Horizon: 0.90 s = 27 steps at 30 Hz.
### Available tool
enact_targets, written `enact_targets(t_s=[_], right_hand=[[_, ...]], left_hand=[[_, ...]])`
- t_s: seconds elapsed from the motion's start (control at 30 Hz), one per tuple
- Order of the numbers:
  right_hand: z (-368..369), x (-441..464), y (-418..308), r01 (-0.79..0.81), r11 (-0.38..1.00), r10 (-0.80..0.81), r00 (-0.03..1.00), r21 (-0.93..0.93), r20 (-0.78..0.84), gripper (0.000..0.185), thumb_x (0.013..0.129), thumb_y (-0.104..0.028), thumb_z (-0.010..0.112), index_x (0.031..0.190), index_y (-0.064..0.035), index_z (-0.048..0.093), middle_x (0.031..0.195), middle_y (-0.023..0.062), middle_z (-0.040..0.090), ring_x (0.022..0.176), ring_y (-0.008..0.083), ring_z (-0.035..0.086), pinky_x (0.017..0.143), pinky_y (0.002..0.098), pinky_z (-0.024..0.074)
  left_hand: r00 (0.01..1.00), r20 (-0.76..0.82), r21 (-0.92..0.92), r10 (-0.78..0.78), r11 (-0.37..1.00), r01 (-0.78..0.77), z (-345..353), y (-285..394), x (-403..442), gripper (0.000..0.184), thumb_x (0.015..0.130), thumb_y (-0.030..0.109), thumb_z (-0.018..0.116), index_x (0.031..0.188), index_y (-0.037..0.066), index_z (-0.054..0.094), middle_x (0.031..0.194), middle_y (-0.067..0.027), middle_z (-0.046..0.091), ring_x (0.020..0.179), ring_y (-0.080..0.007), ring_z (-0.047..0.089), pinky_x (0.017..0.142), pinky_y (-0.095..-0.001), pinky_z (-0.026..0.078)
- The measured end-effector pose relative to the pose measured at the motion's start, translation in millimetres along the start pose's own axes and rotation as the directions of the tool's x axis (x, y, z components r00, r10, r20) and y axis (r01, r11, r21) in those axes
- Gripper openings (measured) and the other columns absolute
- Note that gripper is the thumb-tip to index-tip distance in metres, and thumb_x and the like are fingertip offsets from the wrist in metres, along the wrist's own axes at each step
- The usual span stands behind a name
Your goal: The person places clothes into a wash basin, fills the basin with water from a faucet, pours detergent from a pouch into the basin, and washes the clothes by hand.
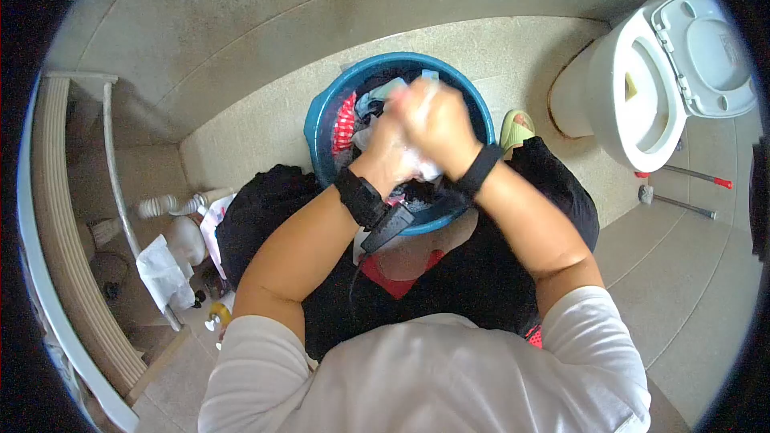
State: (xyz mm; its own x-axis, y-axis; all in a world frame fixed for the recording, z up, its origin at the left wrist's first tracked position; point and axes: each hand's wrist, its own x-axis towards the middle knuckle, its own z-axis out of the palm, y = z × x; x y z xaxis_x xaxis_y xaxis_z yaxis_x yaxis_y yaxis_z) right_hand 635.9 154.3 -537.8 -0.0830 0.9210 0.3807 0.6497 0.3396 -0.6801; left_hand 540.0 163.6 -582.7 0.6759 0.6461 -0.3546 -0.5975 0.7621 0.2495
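Above a blue basin [322, 116] filled with clothes, both hands are pressed together and smeared by motion. My right hand [441, 124] is closed, with white suds on its knuckles. My left hand [387, 144] is closed right against it, its fingers mostly hidden. Between and beneath them shows a soapy white cloth [427, 167], partly covered by the hands; its garment type cannot be made out. A red-and-white checked cloth [344, 123] lies at the basin's left side, among dark and pale clothes [381, 95].
A white toilet [597, 84] with its lid up stands at the right. Two red-and-grey rods [682, 207] lie beside it. At the left are a metal rail [116, 160], a white bag [164, 269] and a ribbed pipe [156, 207]. A green slipper [513, 130] is near the basin.
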Motion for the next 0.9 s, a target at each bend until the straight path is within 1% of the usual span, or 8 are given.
enact_targets(t_s=[0.07, 0.23, 0.3, 0.33, 0.43, 0.5, 0.77, 0.9], right_hand=[[-2, 6, 22, -0.176, 0.984, 0.178, 0.982, 0.038, -0.057, 0.023, 0.082, -0.024, 0.053, 0.069, -0.0064, 0.061, 0.069, 0.0167, 0.06, 0.061, 0.0337, 0.058, 0.053, 0.041, 0.0456], [13, -15, 3, 0.18, 0.983, -0.177, 0.982, 0.046, -0.061, 0.032, 0.086, -0.028, 0.048, 0.069, -0.0042, 0.062, 0.065, 0.0184, 0.059, 0.061, 0.0363, 0.057, 0.055, 0.0428, 0.0458], [5, -9, 15, 0.002, 1.0, -0.001, 1.0, 0.007, -0.021, 0.034, 0.087, -0.029, 0.048, 0.068, -0.0033, 0.061, 0.066, 0.0195, 0.059, 0.064, 0.0368, 0.058, 0.058, 0.0439, 0.0459], [-1, -6, 26, -0.238, 0.971, 0.238, 0.971, 0.004, 0.025, 0.033, 0.088, -0.028, 0.046, 0.071, -0.0047, 0.061, 0.075, 0.0197, 0.06, 0.071, 0.0366, 0.059, 0.063, 0.0446, 0.0458], [-14, -2, 24, -0.359, 0.932, 0.348, 0.924, 0.043, 0.156, 0.033, 0.092, -0.031, 0.039, 0.097, -0.0043, 0.058, 0.091, 0.0211, 0.06, 0.085, 0.0362, 0.058, 0.073, 0.0423, 0.046], [-9, -10, 48, -0.061, 0.99, 0.03, 0.972, 0.128, 0.232, 0.04, 0.091, -0.034, 0.039, 0.113, -0.0033, 0.051, 0.109, 0.0234, 0.054, 0.106, 0.0371, 0.05, 0.089, 0.0408, 0.0397], [-45, -5, 11, -0.36, 0.917, 0.397, 0.797, -0.17, 0.455, 0.053, 0.064, -0.047, 0.071, 0.092, -0.0031, 0.061, 0.084, 0.0176, 0.063, 0.079, 0.0343, 0.061, 0.07, 0.0383, 0.0476], [-61, -1, 11, -0.529, 0.748, 0.33, 0.821, 0.401, 0.467, 0.027, 0.072, -0.03, 0.07, 0.075, -0.0043, 0.061, 0.069, 0.0033, 0.06, 0.064, 0.0162, 0.059, 0.061, 0.0292, 0.0457]], left_hand=[[0.969, 0.148, -0.097, -0.198, 0.972, 0.213, -11, 1, 6, 0.028, 0.086, 0.033, 0.05, 0.1, 0.009, 0.054, 0.087, -0.0055, 0.06, 0.082, -0.0179, 0.061, 0.073, -0.0348, 0.05], [0.932, 0.296, 0.519, 0.207, 0.785, -0.339, -24, 8, -6, 0.025, 0.089, 0.028, 0.043, 0.1, 0.009, 0.054, 0.086, -0.0063, 0.06, 0.078, -0.0174, 0.06, 0.068, -0.035, 0.05], [0.983, -0.153, 0.085, -0.1, 0.99, 0.114, -5, -1, -8, 0.025, 0.09, 0.027, 0.042, 0.098, 0.007, 0.055, 0.085, -0.0071, 0.06, 0.076, -0.0177, 0.06, 0.068, -0.0337, 0.051], [0.705, 0.65, -0.13, -0.286, 0.871, 0.473, -17, 6, 3, 0.028, 0.09, 0.028, 0.042, 0.098, 0.006, 0.056, 0.088, -0.0091, 0.062, 0.077, -0.0199, 0.062, 0.07, -0.0348, 0.052], [0.987, -0.145, 0.357, -0.065, 0.927, 0.113, 5, 14, -11, 0.029, 0.09, 0.03, 0.041, 0.097, 0.006, 0.057, 0.087, -0.0095, 0.062, 0.073, -0.0205, 0.063, 0.066, -0.0335, 0.053], [0.998, -0.06, 0.351, -0.026, 0.935, 0.046, 3, 30, -7, 0.034, 0.091, 0.033, 0.037, 0.1, 0.006, 0.055, 0.087, -0.0089, 0.062, 0.072, -0.0207, 0.063, 0.065, -0.0345, 0.054], [0.994, -0.039, 0.609, -0.099, 0.787, 0.102, 13, 37, -14, 0.063, 0.086, 0.061, 0.032, 0.111, 0.006, 0.05, 0.092, -0.007, 0.059, 0.083, -0.0156, 0.059, 0.072, -0.0283, 0.049], [0.91, 0.086, 0.739, -0.406, 0.638, 0.215, -5, 49, -18, 0.061, 0.083, 0.063, 0.038, 0.106, 0.008, 0.053, 0.081, -0.001, 0.055, 0.074, -0.0117, 0.055, 0.067, -0.0277, 0.048]])
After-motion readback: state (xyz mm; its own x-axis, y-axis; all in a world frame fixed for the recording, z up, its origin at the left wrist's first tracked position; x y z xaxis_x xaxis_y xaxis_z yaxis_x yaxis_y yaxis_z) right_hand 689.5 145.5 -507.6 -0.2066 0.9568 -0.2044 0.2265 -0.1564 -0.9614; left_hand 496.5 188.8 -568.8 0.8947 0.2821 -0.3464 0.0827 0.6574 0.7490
